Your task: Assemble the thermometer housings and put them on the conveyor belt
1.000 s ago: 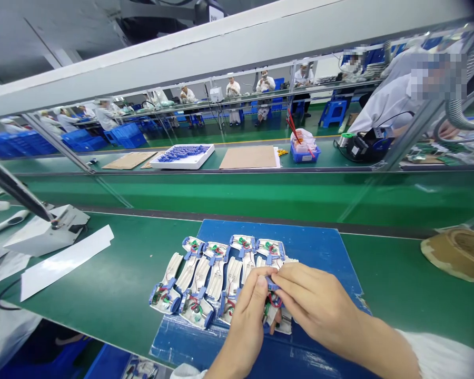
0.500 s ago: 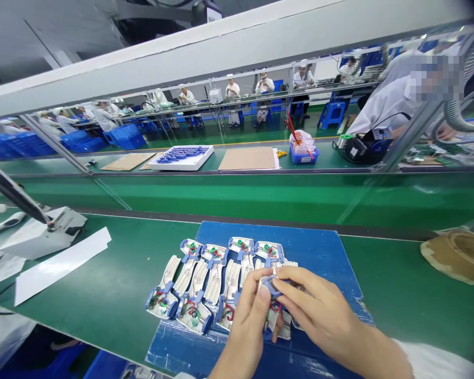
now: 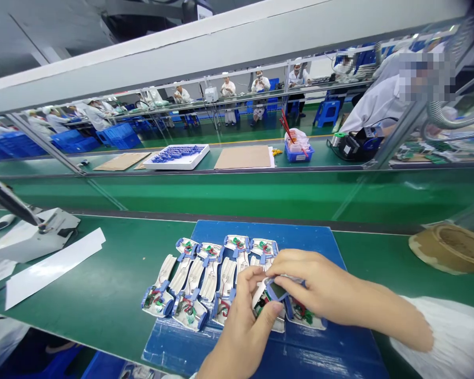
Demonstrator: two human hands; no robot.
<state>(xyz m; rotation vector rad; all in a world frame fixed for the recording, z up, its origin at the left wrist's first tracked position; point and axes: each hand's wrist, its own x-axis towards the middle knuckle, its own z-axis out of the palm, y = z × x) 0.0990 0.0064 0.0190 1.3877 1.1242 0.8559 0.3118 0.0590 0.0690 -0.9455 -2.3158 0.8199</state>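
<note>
The left hand (image 3: 247, 329) and right hand (image 3: 319, 287) both have their fingers clamped on one white-and-blue housing (image 3: 275, 288), held over the right part of the blue board (image 3: 306, 242). To work it well, the left should probably brace it while the right presses lightly and evenly — squeezing hard could trap wiring like that in the open housings (image 3: 189, 310) lying to the left.

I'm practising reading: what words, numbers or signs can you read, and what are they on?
No text can be read.
White label on the dark overhead fixture: too small.
Tag on the blue basket: too small.
Sticker on the black device: too blurred.
Held casing: no writing I can make out.
</note>
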